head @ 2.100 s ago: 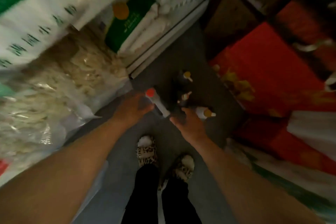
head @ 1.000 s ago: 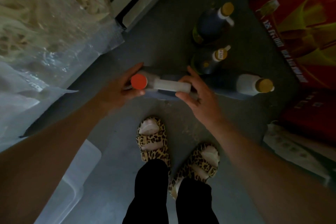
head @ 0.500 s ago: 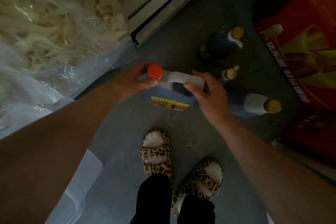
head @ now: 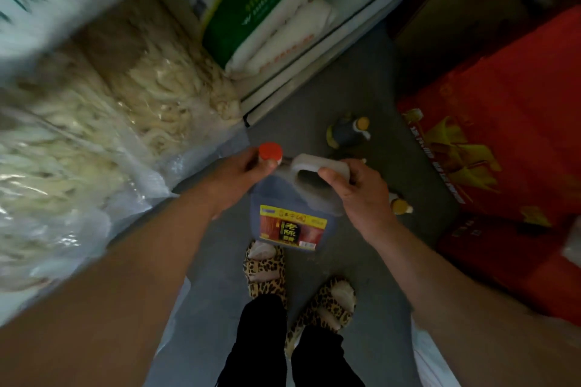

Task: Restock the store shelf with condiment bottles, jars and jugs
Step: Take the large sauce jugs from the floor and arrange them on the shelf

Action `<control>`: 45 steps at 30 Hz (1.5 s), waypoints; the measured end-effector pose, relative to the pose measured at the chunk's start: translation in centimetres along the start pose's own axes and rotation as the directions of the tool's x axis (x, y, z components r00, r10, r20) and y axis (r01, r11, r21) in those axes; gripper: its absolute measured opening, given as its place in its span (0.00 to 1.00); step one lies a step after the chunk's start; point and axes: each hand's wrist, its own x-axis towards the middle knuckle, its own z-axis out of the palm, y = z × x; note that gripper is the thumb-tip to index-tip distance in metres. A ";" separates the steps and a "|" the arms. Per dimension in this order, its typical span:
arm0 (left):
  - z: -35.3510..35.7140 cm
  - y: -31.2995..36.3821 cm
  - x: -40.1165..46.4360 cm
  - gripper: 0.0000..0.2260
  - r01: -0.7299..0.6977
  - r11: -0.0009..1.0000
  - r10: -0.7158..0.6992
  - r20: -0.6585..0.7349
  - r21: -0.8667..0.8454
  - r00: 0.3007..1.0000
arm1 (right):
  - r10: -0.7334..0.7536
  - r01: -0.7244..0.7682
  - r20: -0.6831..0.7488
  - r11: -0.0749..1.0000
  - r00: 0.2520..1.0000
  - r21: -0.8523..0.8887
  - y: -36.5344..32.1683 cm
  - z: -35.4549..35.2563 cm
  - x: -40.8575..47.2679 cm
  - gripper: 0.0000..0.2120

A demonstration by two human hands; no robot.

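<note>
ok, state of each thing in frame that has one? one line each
jug: red cap on, held by both hands above the floor
left hand: grips the jug's cap and neck
right hand: curled round the jug's handle
dark bottle: capped, standing on the floor
bottle by the right wrist: capped, mostly hidden
noodle bags: look sealed, stacked at left

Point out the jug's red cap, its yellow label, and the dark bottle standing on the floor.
red cap (head: 270, 151), head view, top face.
yellow label (head: 292, 228), head view, label middle.
dark bottle (head: 347, 133), head view, shoulder.
</note>
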 end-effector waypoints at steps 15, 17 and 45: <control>-7.5 35.5 -23.0 0.31 -0.387 0.912 0.402 -0.119 0.132 0.908 | -0.238 0.228 -0.278 0.971 0.931 -0.070 -33.2 -23.4 -13.0 0.13; -8.7 40.6 -26.4 0.28 -0.466 0.870 0.487 -0.132 0.163 0.863 | -0.314 0.301 -0.344 0.949 0.885 -0.090 -38.1 -26.4 -15.2 0.13; -17.0 82.7 -36.3 0.15 -0.619 0.711 0.613 -0.726 0.334 0.312 | -0.900 0.872 -0.218 0.424 0.377 -0.245 -79.4 -51.7 -2.8 0.17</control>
